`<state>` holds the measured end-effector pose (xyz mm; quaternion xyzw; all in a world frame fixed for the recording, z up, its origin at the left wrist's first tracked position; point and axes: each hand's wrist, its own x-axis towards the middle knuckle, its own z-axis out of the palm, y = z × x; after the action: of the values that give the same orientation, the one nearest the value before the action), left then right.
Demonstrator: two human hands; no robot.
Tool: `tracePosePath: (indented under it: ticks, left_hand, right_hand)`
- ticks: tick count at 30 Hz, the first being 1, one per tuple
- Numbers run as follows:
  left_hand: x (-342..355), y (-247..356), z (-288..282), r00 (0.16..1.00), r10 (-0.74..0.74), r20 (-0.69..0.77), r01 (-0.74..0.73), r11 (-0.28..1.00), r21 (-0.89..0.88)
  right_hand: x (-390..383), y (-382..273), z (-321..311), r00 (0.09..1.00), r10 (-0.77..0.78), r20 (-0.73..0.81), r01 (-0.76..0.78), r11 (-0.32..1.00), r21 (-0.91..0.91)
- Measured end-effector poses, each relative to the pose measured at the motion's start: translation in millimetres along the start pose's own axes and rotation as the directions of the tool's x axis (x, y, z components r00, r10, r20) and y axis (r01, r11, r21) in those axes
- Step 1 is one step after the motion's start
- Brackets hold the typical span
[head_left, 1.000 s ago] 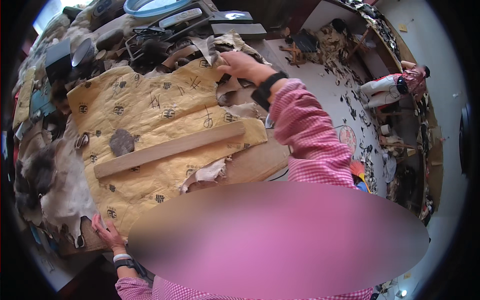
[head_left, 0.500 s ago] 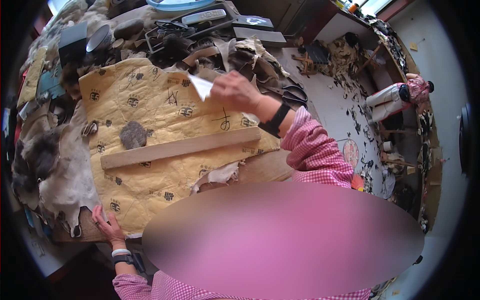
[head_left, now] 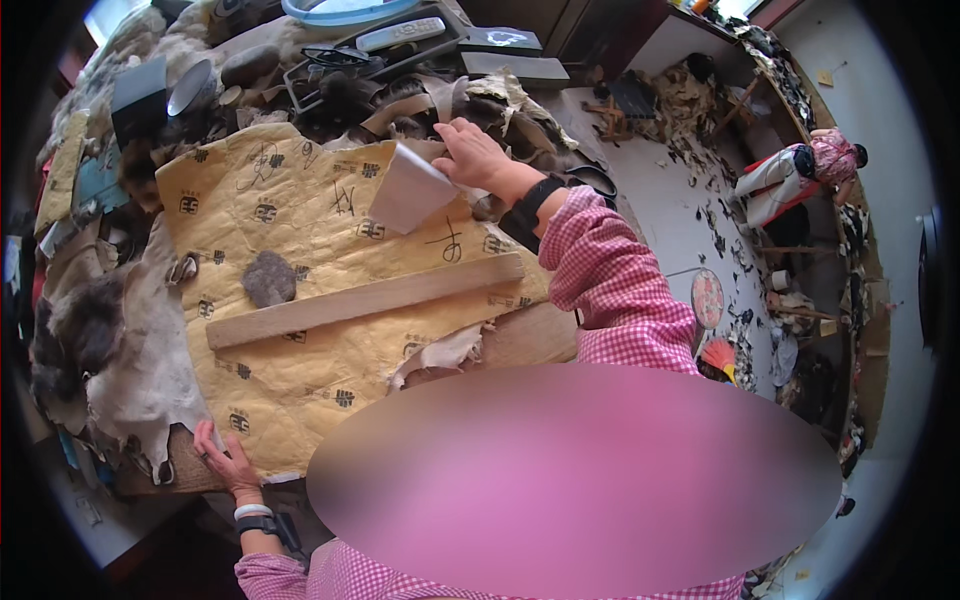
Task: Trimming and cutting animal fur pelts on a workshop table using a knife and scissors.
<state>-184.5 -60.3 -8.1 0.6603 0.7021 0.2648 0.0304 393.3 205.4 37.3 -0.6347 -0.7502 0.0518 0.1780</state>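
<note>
A large yellow paper sheet (head_left: 330, 390) with dark printed marks lies over the worktable. Its far right corner is folded back, so a white flap (head_left: 410, 190) shows. Just beyond that flap, my right hand (head_left: 475, 158) reaches over the fur pieces with fingers extended; what lies under its palm is hidden. My left hand (head_left: 232, 462) rests at the sheet's near left edge, fingers stretched out beside a pale hide (head_left: 140, 385). On the sheet sit a grey-brown stone (head_left: 269, 279) and a flat wooden strip (head_left: 365, 300), both apart from my hands.
Dark fur scraps (head_left: 400, 105) and a tray (head_left: 300, 95) with a remote control (head_left: 400, 34) lie beyond the sheet. Black-handled scissors (head_left: 592, 180) are to the right. Another person (head_left: 800, 170) bends over at far right, near a round patterned stool (head_left: 707, 300) and scraps on the floor.
My right hand has moved slightly away from me and released the paper's corner. The white flap now lies folded over more widely. My left hand stays at the near edge.
</note>
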Motion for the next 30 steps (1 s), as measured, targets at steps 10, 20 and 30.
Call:
tracePosePath:
  ticks: [10,20,30]
  left_hand:
    - [2.8,3.9,-1.2,1.000,0.004,0.005,-0.004,1.000,-0.019]
    - [1.9,4.9,-1.0,1.000,-0.003,0.022,0.003,1.000,0.011]
    - [0.4,7.1,-2.3,1.000,-0.015,0.008,0.015,1.000,0.023]
  right_hand:
    - [-13.3,-47.0,-1.7,0.916,-0.367,-0.161,0.351,0.929,-0.119]
    - [-59.5,-101.0,10.1,0.824,-0.558,-0.102,0.525,0.818,-0.235]
    - [-60.5,-102.1,-1.6,0.901,-0.411,0.141,0.409,0.912,0.042]
